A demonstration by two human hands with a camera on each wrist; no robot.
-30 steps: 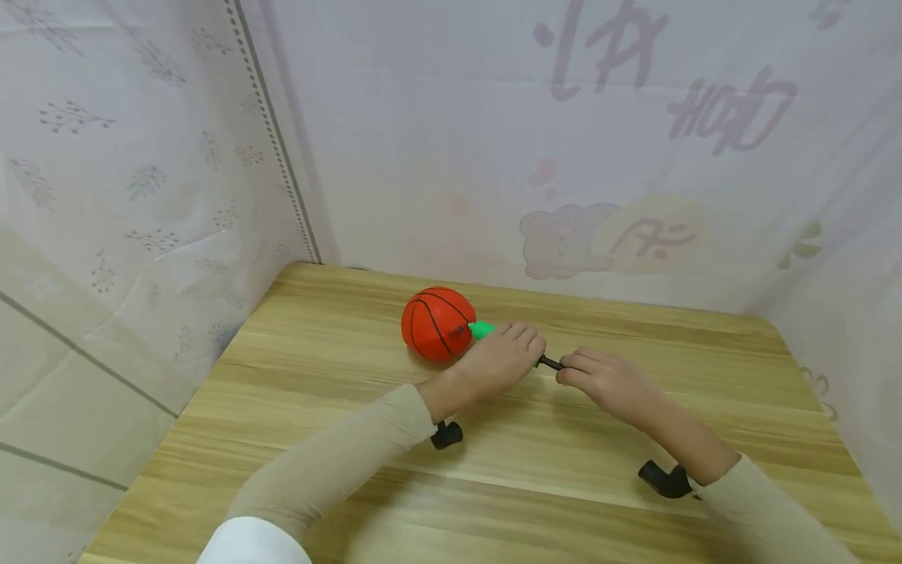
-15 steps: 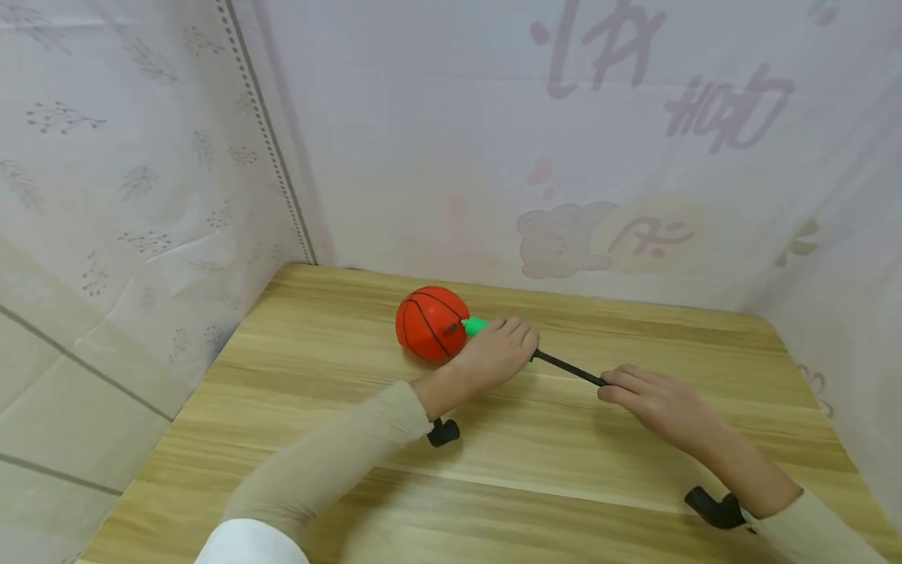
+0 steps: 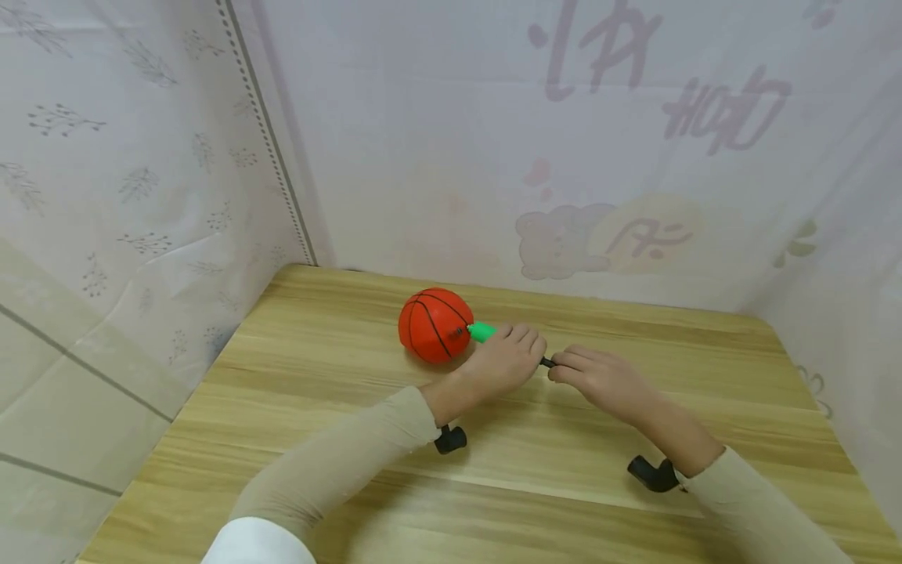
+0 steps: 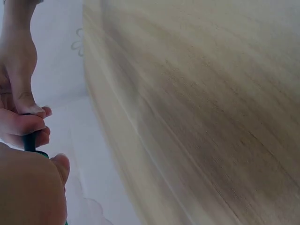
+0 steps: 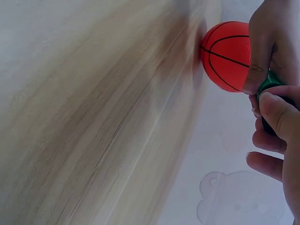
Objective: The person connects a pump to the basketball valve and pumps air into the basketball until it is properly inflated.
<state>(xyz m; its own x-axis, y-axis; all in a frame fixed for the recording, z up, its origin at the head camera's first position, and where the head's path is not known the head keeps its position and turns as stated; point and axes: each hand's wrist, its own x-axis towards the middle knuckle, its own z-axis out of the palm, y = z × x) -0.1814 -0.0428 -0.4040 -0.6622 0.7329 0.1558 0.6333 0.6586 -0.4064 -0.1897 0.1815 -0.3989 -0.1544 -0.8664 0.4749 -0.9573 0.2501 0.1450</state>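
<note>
A red toy basketball (image 3: 435, 325) with black lines sits toward the back of the table. Against its right side is the nozzle end of a green hand pump (image 3: 482, 331). My left hand (image 3: 506, 356) is wrapped around the pump's barrel and hides most of it. A short length of black rod (image 3: 547, 362) shows between the hands. My right hand (image 3: 599, 380) grips the pump's black handle end, thumb and fingers close to the left hand. In the right wrist view, the thumb (image 5: 277, 110) lies over the dark handle, and the ball (image 5: 226, 56) appears behind the left hand.
The wood-grain table (image 3: 535, 478) runs back to a pale printed curtain (image 3: 423, 157), with another curtain on the left. Black wrist-worn pieces (image 3: 451, 439) hang under the left cuff and the right cuff (image 3: 651, 474).
My right hand first drew the black rod out to the right, then pushed it back in toward the left hand. The left hand and ball have stayed nearly in place.
</note>
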